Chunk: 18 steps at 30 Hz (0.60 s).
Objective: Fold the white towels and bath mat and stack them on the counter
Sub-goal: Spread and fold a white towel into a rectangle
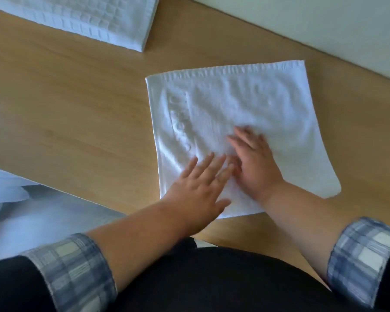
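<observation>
The wooden tabletop (72, 113) carries a folded, grid-textured bath mat (95, 16) at the far left. A white towel (257, 104) lies flat right of centre. The left hand (198, 190) and right hand (254, 163) press its near part, side by side, fingers straight, grasping nothing.

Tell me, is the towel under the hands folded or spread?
The towel lies flat and square under the left hand and right hand; whether doubled, cannot tell.
</observation>
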### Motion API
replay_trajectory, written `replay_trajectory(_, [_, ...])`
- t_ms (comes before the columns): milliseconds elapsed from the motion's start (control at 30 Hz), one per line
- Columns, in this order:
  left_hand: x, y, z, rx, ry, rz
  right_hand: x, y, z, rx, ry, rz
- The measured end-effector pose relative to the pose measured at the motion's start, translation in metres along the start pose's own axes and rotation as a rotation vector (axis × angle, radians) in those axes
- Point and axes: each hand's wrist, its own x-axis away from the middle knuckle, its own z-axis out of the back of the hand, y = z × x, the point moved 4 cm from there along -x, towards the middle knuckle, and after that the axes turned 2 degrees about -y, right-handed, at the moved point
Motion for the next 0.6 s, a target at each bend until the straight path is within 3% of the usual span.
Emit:
replay_trajectory(67, [-0.004,-0.012,-0.019,-0.072,-0.066,0.051,0.009,0.002,-0.014,0.115,-0.078,0.0])
replay_trajectory(167, [-0.024,-0.052,-0.004,-0.204,0.004,0.132,0.008,0.006,-0.021,0.22,-0.144,-0.008])
replay_trajectory(367, [-0.084,-0.134,0.058,-0.181,0.108,0.399,0.005,0.008,-0.025,0.276,-0.189,-0.028])
replay_trajectory(467, [-0.102,-0.138,0.077,-0.145,0.107,0.564,0.004,0.008,-0.024,0.275,-0.203,-0.029])
replay_trajectory(533, [-0.1,-0.111,0.075,-0.059,0.169,0.559,0.005,0.006,-0.024,0.273,-0.21,-0.031])
replay_trajectory(600, [-0.09,-0.068,0.058,0.036,0.221,0.366,0.006,0.004,-0.023,0.259,-0.202,-0.035])
